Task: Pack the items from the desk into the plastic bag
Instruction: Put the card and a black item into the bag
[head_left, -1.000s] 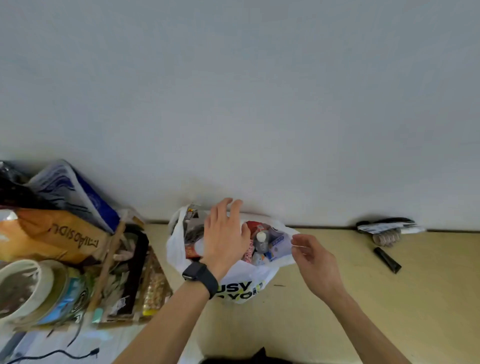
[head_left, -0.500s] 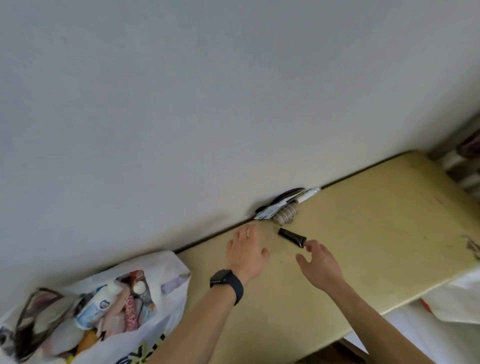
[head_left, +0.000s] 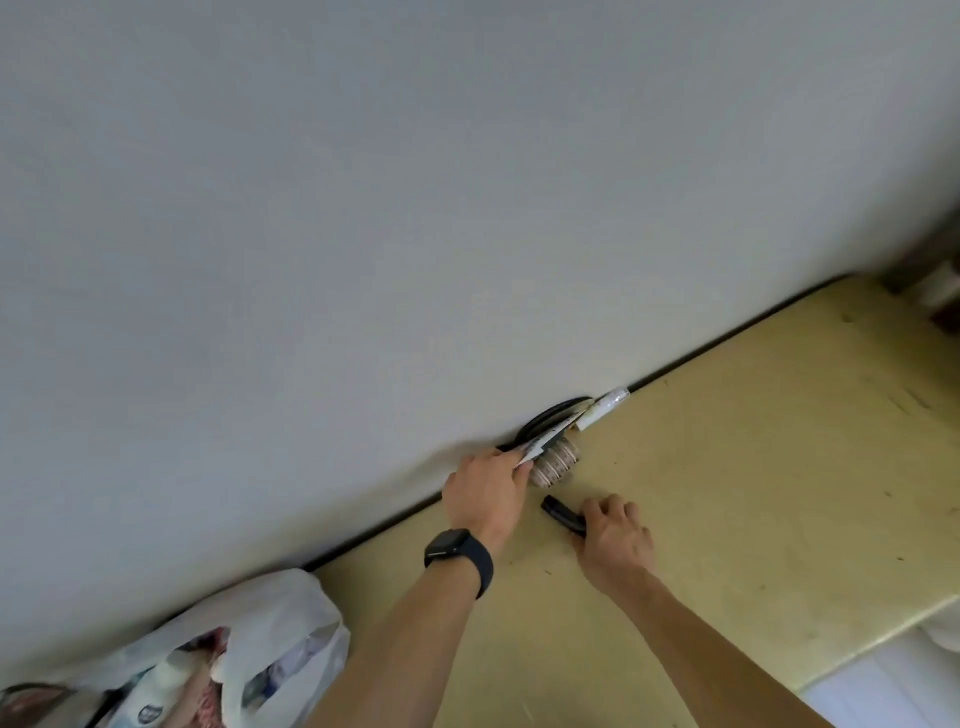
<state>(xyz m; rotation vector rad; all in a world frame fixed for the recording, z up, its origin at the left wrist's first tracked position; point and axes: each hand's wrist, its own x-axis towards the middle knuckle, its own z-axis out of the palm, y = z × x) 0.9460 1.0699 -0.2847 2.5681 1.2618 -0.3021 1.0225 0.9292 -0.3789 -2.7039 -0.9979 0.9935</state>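
Note:
A small pile lies against the wall on the yellow desk (head_left: 753, 467): a black curved item (head_left: 545, 415), a white printed packet (head_left: 550, 434), a brownish patterned roll (head_left: 558, 462) and a white tube (head_left: 605, 408). My left hand (head_left: 485, 493), with a black watch on the wrist, pinches the near end of the packet. My right hand (head_left: 613, 540) is closed around one end of a small black tube (head_left: 561, 512) lying on the desk. The white plastic bag (head_left: 291, 608) stands at the lower left, open, with bottles and packets inside.
The grey wall (head_left: 415, 208) runs along the desk's far edge. Dark objects (head_left: 940, 291) sit at the desk's far right corner. A white surface (head_left: 893, 686) lies below the desk's front edge at the lower right.
Both hands left the bag and reached right along the desk. My left hand has taken hold of the packet at the wall, and my right hand has closed on the black tube.

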